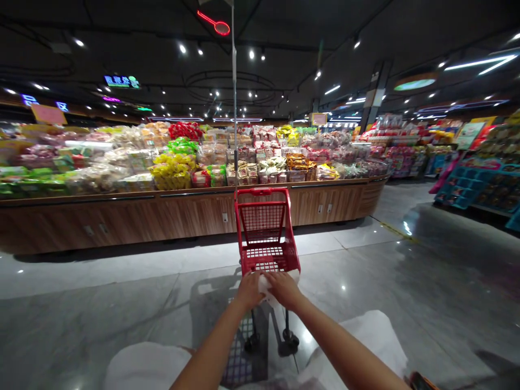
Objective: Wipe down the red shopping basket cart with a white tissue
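A small red shopping cart (266, 230) stands in front of me on the grey tiled floor, its basket empty as far as I can see. Both my hands rest on its near end. My left hand (248, 291) is closed around the handle. My right hand (284, 288) is closed beside it and presses on a white thing (265, 283), perhaps a bag or paper, between the two hands. The handle itself is hidden under my hands.
A long wooden display counter (162, 214) piled with packaged snacks runs across the view behind the cart. A thin metal pole (234, 108) rises behind the cart. Blue crates (467, 189) and more shelves stand at the right. A wide floor aisle (406, 271) opens rightward.
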### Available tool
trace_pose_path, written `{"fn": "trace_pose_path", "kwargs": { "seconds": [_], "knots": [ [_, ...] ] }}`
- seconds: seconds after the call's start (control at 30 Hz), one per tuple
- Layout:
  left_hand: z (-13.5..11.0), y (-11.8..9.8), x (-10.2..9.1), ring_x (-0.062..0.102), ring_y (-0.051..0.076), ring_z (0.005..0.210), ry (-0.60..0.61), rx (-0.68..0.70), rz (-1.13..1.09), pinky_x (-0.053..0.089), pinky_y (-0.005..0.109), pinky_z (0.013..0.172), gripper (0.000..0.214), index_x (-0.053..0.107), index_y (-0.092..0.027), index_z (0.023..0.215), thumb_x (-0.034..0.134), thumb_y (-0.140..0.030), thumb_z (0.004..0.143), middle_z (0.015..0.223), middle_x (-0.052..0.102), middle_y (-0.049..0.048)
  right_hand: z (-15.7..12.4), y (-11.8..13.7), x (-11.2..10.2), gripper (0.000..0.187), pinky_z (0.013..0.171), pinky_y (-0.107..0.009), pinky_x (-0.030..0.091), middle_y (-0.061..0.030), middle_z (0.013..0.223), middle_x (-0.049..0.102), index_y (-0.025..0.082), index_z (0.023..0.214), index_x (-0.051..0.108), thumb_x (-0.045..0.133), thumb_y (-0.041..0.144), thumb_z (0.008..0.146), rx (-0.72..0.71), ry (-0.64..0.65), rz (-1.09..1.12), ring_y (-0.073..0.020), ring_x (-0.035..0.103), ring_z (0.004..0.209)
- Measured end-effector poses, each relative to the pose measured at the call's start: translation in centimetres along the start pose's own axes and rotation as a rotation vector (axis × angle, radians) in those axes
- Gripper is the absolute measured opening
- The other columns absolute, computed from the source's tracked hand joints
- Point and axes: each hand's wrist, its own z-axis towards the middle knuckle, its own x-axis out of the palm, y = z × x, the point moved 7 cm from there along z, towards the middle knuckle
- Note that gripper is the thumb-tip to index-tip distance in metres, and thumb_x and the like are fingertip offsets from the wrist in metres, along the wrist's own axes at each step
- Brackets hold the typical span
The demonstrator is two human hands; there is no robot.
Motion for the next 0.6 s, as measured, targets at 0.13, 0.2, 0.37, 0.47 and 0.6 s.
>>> {"fn": "trace_pose_path", "kwargs": {
  "seconds": [0.13, 0.2, 0.37, 0.47, 0.6],
  "knots": [
    [-0.4, 1.2, -1.5, 0.040, 0.026, 0.132, 0.070, 0.088, 0.116, 0.011, 0.053, 0.116, 0.047, 0.054, -0.021, 0.119, 0.066, -0.041, 0.077, 0.133, 0.055, 0.0106, -0.4, -1.8, 0.8, 0.034, 0.088, -0.037, 0.043, -0.0111, 0.109, 0.064, 0.019, 0.124, 0.054, 0.050, 0.019, 0.090, -0.014, 0.033, -0.135, -0.0237, 0.058, 0.103],
    [-0.4, 1.2, -1.9, 0.043, 0.024, 0.130, 0.085, 0.097, 0.152, 0.009, 0.052, 0.116, 0.033, 0.058, -0.021, 0.111, 0.060, -0.039, 0.083, 0.127, 0.060, 0.0095, -1.1, -3.3, -0.1, 0.028, 0.088, -0.037, 0.042, -0.0106, 0.106, 0.065, 0.017, 0.117, 0.058, 0.046, 0.017, 0.092, -0.045, 0.024, -0.148, -0.0228, 0.058, 0.100],
    [0.0, 0.2, -1.3, 0.047, 0.024, 0.125, 0.061, 0.047, 0.121, 0.018, 0.047, 0.115, 0.024, 0.061, -0.020, 0.106, 0.056, -0.026, 0.084, 0.117, 0.064, 0.0086, -3.1, -6.4, -1.9, 0.026, 0.100, -0.040, 0.036, -0.0088, 0.105, 0.064, 0.017, 0.114, 0.058, 0.047, 0.015, 0.090, -0.085, -0.098, -0.109, -0.0219, 0.055, 0.104],
    [0.3, -0.3, -0.6, 0.049, 0.025, 0.121, 0.035, 0.003, 0.099, 0.025, 0.046, 0.111, 0.023, 0.063, -0.019, 0.104, 0.053, -0.020, 0.083, 0.113, 0.065, 0.0100, -2.6, -5.6, -1.2, 0.025, 0.096, -0.042, 0.037, -0.0108, 0.106, 0.063, 0.016, 0.112, 0.058, 0.055, 0.023, 0.089, -0.012, -0.075, -0.142, -0.0250, 0.054, 0.103],
    [0.5, -0.5, -0.3, 0.051, 0.025, 0.117, 0.030, -0.026, 0.103, 0.025, 0.046, 0.110, 0.027, 0.064, -0.016, 0.103, 0.045, -0.014, 0.085, 0.108, 0.067, 0.0116, -0.3, -1.1, 0.3, 0.047, 0.088, -0.039, 0.038, -0.0104, 0.111, 0.061, 0.022, 0.129, 0.049, 0.060, 0.039, 0.087, -0.018, -0.021, -0.158, -0.0254, 0.054, 0.100]
  ]
}}
